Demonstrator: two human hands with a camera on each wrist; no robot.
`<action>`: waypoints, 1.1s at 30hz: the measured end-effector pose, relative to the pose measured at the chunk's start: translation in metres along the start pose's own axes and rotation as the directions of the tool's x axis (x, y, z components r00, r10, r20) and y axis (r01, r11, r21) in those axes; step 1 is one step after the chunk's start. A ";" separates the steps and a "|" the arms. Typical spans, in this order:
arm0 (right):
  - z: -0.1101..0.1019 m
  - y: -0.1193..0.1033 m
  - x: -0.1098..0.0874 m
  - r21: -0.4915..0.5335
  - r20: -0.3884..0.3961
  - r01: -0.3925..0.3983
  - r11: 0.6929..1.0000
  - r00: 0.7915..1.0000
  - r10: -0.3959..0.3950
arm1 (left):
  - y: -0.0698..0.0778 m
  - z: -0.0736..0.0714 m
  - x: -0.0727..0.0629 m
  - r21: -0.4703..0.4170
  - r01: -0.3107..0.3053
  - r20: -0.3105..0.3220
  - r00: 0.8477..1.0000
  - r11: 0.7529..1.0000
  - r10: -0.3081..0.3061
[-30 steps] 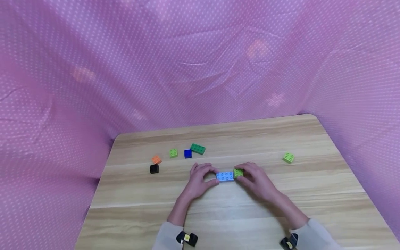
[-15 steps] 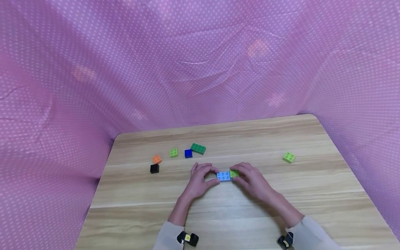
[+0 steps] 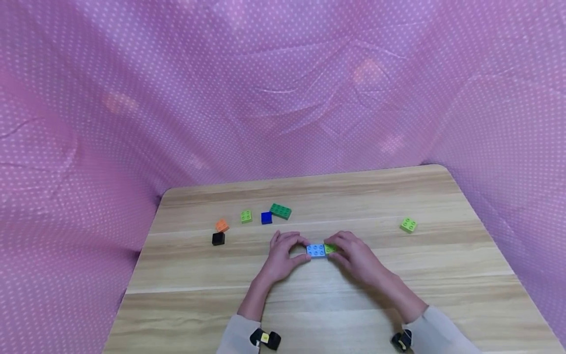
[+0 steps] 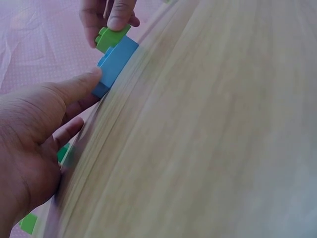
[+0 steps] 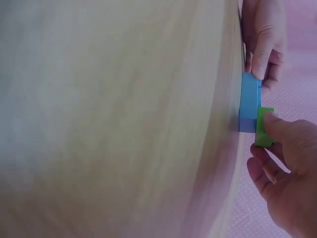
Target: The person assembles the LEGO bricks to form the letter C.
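A light blue building brick with studs lies flat on the table. My left hand pinches its left end between thumb and fingers. A light green brick with studs sits over the blue brick's right end, covering some of its studs and overhanging that end, as the right wrist view shows. My right hand pinches this green brick with the thumb on the near side and the fingers on the far side. Part of the green brick is hidden behind the right fingers in the head view.
Behind my left hand lie a dark green brick, a dark blue brick, another light green brick, an orange brick and a black brick. One more light green brick lies far right. A pink dotted cloth surrounds the table.
My right hand has moved left with the light green brick, from beside the blue brick's right end to over it. My left hand has stayed at the blue brick's left end.
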State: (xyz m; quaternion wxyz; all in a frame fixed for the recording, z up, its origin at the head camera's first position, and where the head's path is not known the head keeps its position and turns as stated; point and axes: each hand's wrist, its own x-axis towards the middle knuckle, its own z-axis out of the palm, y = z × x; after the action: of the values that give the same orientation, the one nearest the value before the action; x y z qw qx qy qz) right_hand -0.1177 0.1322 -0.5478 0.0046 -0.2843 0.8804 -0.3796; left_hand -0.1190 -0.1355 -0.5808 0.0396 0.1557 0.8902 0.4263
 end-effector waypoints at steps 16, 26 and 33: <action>0.002 0.024 0.010 0.162 0.029 -0.058 0.985 0.998 0.054 | 0.004 -0.001 0.008 0.019 -0.016 -0.005 1.000 1.000 0.016; 0.014 0.024 0.010 0.151 0.033 -0.077 0.986 0.997 0.073 | -0.011 -0.016 -0.007 -0.116 -0.013 0.011 1.000 0.993 0.014; 0.019 0.022 0.010 0.148 0.041 -0.076 0.986 0.997 0.071 | -0.034 -0.068 -0.036 -0.218 0.034 -0.189 0.979 0.975 -0.077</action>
State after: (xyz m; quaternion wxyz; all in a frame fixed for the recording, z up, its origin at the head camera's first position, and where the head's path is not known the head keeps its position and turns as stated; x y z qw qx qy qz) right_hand -0.1326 0.1269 -0.5745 0.0555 -0.2572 0.8590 -0.4391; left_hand -0.1069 -0.2180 -0.5663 -0.0198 0.0828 0.8428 0.5314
